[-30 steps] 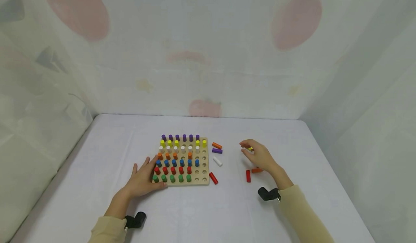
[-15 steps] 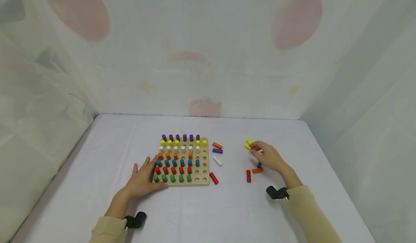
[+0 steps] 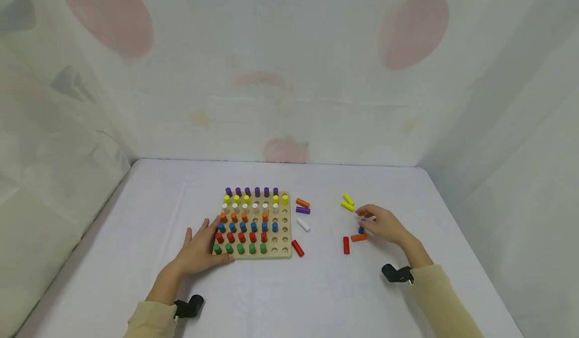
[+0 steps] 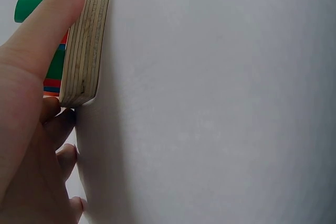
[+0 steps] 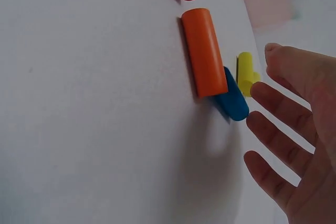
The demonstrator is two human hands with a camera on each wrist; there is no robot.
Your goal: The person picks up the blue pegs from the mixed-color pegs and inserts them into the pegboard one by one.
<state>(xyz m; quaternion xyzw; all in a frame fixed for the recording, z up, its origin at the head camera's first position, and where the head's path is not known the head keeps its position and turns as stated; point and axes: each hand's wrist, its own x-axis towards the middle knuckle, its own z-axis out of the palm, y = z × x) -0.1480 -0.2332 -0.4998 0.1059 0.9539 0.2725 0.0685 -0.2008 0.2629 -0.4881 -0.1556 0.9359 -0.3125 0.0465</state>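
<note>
A wooden pegboard stands left of the table's middle, with rows of coloured pegs upright in its holes. My left hand rests at its near left corner, thumb along the front edge and other fingers spread by the left side. In the left wrist view the thumb touches the board's layered edge. My right hand hovers over loose pegs to the right, holding nothing. Closest to its fingertips is a blue peg, partly behind an orange peg.
Two yellow pegs lie beyond the right hand, and a red peg lies nearer. Beside the board are another orange peg, a purple peg, a white peg and another red peg.
My right hand has drawn back to the right and nearer, away from the yellow pegs, uncovering them, and is now by the blue peg. The left hand and board stay put.
</note>
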